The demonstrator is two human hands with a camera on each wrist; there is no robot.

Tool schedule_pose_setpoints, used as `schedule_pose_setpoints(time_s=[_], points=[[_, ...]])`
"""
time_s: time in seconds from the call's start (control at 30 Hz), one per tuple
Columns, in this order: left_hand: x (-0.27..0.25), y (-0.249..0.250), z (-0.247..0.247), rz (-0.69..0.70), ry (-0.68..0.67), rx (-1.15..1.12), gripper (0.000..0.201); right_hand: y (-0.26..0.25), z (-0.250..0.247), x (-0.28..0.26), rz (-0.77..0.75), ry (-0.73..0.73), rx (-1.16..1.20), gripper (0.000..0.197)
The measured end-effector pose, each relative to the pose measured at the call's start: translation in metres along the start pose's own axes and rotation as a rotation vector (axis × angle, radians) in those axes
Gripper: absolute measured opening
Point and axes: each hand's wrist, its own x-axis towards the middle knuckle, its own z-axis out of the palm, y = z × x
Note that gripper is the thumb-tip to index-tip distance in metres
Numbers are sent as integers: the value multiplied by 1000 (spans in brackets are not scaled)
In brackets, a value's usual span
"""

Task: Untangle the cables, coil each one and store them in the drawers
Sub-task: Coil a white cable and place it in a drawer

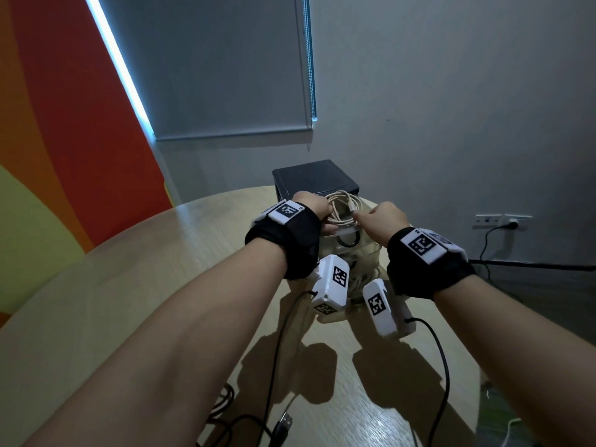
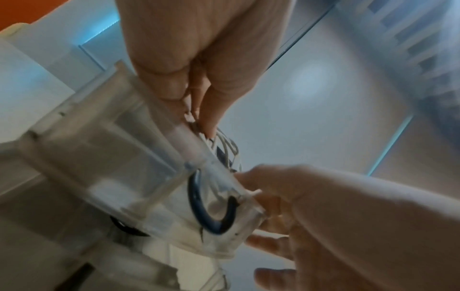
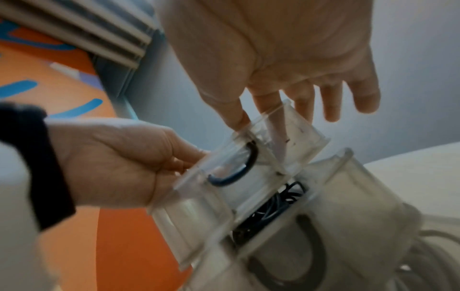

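Observation:
A coiled white cable (image 1: 343,201) hangs over the pulled-out top drawer (image 1: 348,232) of a small clear drawer unit with a black top (image 1: 314,177). My left hand (image 1: 322,214) grips the coil's left side; the left wrist view shows its fingers (image 2: 206,110) pinching the white strands (image 2: 229,145). My right hand (image 1: 358,216) pinches the cable's end between thumb and index at the coil's right side, other fingers (image 3: 333,102) spread. The drawer front carries a dark ring handle (image 3: 236,173). A lower drawer holds a black cable (image 3: 271,206).
The unit stands at the far edge of a round wooden table (image 1: 161,253). A loose black cable with a USB plug (image 1: 283,424) lies near the front edge. More pale cable (image 1: 361,280) lies before the unit. A wall socket (image 1: 512,224) is at right.

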Motion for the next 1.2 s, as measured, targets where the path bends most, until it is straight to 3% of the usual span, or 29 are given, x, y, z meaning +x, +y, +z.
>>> schedule_pose_setpoints(time_s=[0.27, 0.63, 0.87, 1.2], points=[[-11, 1, -7, -1, -117, -99, 27, -11, -13, -3, 84, -138, 83, 34], [-12, -2, -6, -51, -248, -128, 35, -11, -13, -8, 106, -139, 253, 10], [-7, -3, -7, -58, -234, -232, 38, -10, -10, -12, 59, -151, 251, 28], [-7, -7, 5, -11, -200, -283, 40, -9, -11, -9, 121, -180, 293, 39]])
